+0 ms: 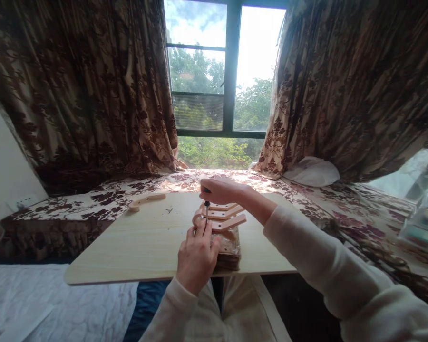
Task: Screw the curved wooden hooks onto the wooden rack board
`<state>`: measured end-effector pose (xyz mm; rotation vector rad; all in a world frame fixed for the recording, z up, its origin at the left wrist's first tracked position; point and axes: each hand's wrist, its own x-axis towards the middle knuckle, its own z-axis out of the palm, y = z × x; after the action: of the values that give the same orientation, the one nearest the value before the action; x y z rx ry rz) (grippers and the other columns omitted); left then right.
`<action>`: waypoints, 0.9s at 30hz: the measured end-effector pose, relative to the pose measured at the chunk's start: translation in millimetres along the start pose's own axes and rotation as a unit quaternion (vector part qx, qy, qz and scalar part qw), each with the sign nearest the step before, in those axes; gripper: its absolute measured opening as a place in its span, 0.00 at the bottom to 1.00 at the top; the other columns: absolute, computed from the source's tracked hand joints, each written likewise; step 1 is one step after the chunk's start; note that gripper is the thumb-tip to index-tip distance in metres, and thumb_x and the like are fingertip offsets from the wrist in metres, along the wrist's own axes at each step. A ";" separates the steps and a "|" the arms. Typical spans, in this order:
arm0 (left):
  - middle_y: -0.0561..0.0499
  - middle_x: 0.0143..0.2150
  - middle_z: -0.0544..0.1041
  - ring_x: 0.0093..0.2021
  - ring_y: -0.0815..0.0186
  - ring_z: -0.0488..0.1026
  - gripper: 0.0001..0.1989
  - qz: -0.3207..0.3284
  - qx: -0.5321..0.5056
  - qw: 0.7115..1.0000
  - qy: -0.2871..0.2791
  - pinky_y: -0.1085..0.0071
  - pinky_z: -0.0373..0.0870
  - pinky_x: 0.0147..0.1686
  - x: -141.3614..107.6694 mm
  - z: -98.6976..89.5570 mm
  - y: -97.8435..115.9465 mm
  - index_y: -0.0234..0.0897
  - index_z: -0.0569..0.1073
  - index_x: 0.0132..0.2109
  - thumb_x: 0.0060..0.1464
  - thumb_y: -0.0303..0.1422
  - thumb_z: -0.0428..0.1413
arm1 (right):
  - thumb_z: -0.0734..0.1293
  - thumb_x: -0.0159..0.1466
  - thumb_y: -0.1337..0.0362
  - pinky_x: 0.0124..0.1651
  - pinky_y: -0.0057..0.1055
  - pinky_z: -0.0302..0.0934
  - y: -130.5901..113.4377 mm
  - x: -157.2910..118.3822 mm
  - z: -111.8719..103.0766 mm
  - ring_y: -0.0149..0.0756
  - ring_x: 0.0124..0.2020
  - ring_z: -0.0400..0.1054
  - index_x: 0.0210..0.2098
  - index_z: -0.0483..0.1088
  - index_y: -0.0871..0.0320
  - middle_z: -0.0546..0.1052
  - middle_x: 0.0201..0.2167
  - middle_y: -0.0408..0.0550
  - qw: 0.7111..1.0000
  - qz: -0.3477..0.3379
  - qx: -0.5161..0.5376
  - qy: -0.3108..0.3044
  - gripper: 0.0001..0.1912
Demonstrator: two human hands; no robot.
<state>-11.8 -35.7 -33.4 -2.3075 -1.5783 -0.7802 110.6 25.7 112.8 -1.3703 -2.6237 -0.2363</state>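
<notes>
My right hand (pixel 221 191) is wrapped around the dark handle of a screwdriver (pixel 207 205), which stands upright with its shaft pointing down. The shaft ends at the nearest wooden hook (pixel 231 223), a pale curved piece with a dark hole. My left hand (pixel 199 256) presses its fingertips against the left end of this hook, close to the screwdriver's tip; any screw there is hidden. More pale hooks (pixel 223 213) lie side by side just behind. Beneath them is a brown, layered block (pixel 228 259) that looks wrapped in clear plastic.
A light wood table (pixel 128 251) bears everything. One loose wooden hook (pixel 147 201) lies at its far left, and several small dark screws (pixel 169 210) lie near the middle. Behind are a flower-patterned ledge (pixel 103 199), curtains (pixel 128 95) and a window. A clear box (pixel 423 218) stands far right.
</notes>
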 end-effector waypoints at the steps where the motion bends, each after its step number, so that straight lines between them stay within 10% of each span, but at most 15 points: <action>1: 0.46 0.61 0.64 0.54 0.56 0.63 0.21 -0.001 -0.001 1.000 0.000 0.62 0.67 0.49 -0.1 0.2 0.0 0.35 0.65 0.59 0.61 0.35 0.45 | 0.62 0.65 0.58 0.40 0.37 0.65 -0.6 0.3 1.2 0.34 0.37 0.69 0.44 0.68 0.61 0.73 0.40 0.48 1.000 0.009 -0.003 0.004 0.13; 27: 0.45 0.63 0.62 0.57 0.57 0.62 0.22 -0.023 0.009 1.000 0.001 0.64 0.68 0.47 -2.5 6.7 -0.8 0.33 0.63 0.60 0.61 0.33 0.45 | 0.62 0.65 0.59 0.40 0.37 0.66 -12.4 8.3 -7.5 0.34 0.38 0.69 0.46 0.68 0.60 0.73 0.42 0.49 0.998 -0.003 -0.012 -0.059 0.13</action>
<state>-11.2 -34.2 -40.4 -2.2641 -1.6368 -0.7759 96.3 23.7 121.2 -1.4271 -2.7281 -0.1941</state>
